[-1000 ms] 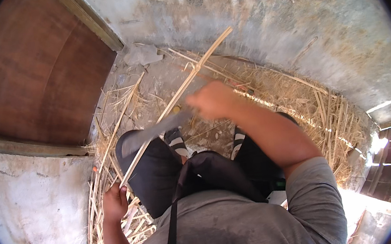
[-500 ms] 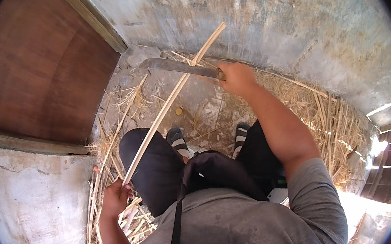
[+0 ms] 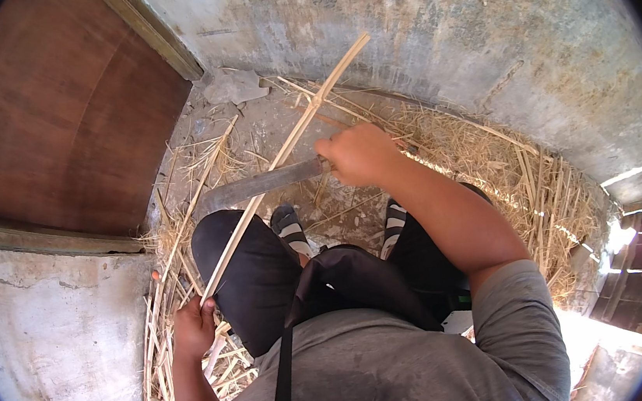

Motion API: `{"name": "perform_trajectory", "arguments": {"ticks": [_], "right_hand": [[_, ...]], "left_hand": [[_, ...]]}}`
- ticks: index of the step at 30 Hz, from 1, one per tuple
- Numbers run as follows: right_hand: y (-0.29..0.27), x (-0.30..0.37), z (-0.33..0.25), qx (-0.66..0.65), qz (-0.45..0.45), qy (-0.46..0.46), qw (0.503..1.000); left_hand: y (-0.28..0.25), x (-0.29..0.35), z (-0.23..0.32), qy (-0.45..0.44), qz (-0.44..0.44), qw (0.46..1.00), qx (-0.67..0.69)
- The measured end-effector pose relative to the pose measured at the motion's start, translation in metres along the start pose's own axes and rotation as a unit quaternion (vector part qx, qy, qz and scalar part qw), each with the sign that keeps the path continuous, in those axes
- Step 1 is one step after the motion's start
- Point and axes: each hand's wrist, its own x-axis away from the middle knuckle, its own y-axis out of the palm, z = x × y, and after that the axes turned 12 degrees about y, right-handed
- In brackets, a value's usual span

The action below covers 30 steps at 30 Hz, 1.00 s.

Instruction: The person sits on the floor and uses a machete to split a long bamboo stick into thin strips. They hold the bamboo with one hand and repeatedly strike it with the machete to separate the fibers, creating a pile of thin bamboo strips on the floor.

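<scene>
Closed around the lower end of a long, pale bamboo strip [image 3: 293,141] is my left hand [image 3: 195,327], low on the left beside my knee. The strip slants up and away to the right, with a slightly bulging node in its upper part. My right hand [image 3: 363,153] grips the handle of a machete [image 3: 291,175], mostly hidden by the fingers. Its grey blade points left and crosses the strip around mid-length, just beyond my left knee. Whether the edge bites into the strip I cannot tell.
Split strips [image 3: 233,366] lie piled at my left, and fibrous shavings [image 3: 521,171] heap along the wall [image 3: 412,26] at the right. A brown door panel [image 3: 61,110] stands at the far left. My sandalled feet [image 3: 290,229] rest on the dusty floor.
The machete has slid down the strip toward me, from near the node to around mid-length, and its tip now angles lower. My left hand keeps its hold almost in place.
</scene>
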Motion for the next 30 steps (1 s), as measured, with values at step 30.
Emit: {"name": "perform_trajectory", "arguments": {"ticks": [30], "right_hand": [[0.009, -0.014, 0.136, -0.105, 0.076, 0.338, 0.932]], "left_hand": [[-0.013, 0.009, -0.010, 0.036, -0.007, 0.999, -0.011]]}}
